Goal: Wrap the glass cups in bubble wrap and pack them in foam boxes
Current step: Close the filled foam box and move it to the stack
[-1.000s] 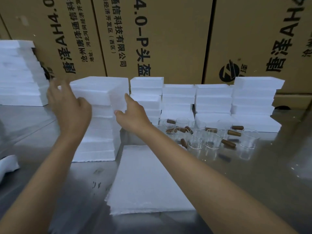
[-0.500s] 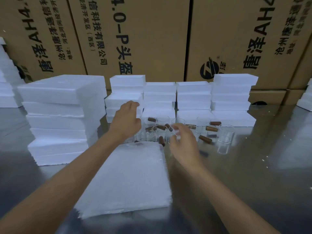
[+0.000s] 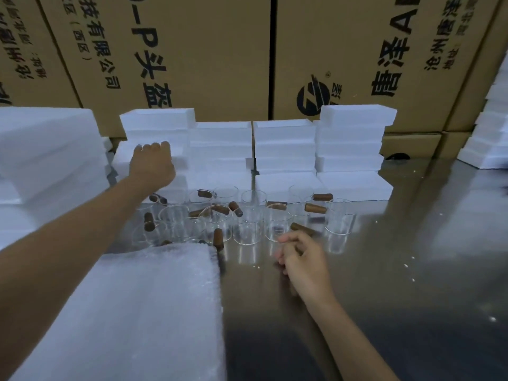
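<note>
Behind everything, big printed cardboard cartons (image 3: 209,50); in front of them, rows of stacked foam boxes (image 3: 286,149) along the back of the steel bench (image 3: 398,270), with another tall stack (image 3: 46,149) at the left. Nearest, a pile of bubble wrap sheets (image 3: 143,312), lying flat and just short of the glass cups (image 3: 247,215), which stand clustered upright between wrap and foam, brown wooden handles (image 3: 314,208) pointing every way. Step in hand, by the look of it: fetching one foam box and one cup. Best done by lifting only the top box straight off, without dragging the stack toward the glass below, and by taking a front cup by its handle, clear of its neighbours. Left hand (image 3: 152,166) reaching over the cups, fingers curled against the front of a foam stack (image 3: 156,138); firm grip or mere touch, cannot tell. Right hand (image 3: 302,259) low over the bench, just before the nearest cups, fingers loosely curled, holding nothing.
</note>
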